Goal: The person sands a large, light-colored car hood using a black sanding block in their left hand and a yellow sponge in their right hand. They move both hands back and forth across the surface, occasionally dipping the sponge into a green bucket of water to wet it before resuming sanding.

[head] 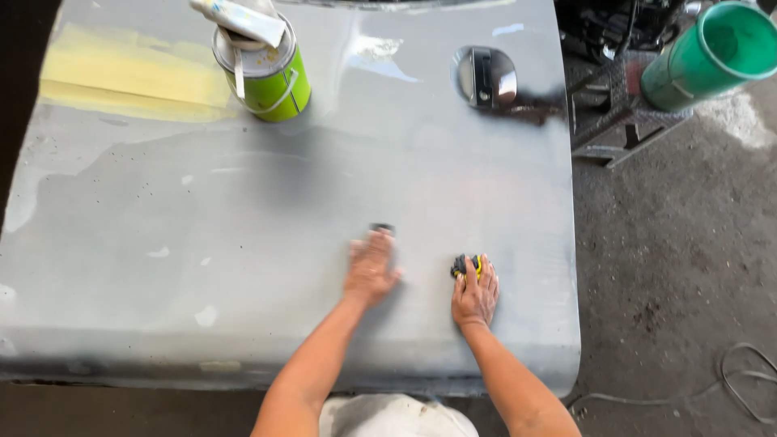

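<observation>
Grey car panel (243, 243) (primer-dull) carries a green tin (271, 69) and yellow filler patch (121, 73).

I count two hands, left hand (371, 267) and right hand (475, 293); one grey panel (283, 202), one green can (267, 69), one green bucket (712, 53), one sanding pad (466, 264).

- The left hand (371, 267) was smeared by motion blur, and the small dark thing (382, 229) at its twelve o'clock was too blurred to identify.
- The right hand (475, 293) hid most of a yellow-and-black block (467, 265); only its tip showed at eleven o'clock.
- The grey panel (283, 210) ran off the top edge.
- The green bucket (708, 55), at two o'clock, was clipped by the edges.
- The cable (745, 380), at four o'clock, left the frame.
</observation>
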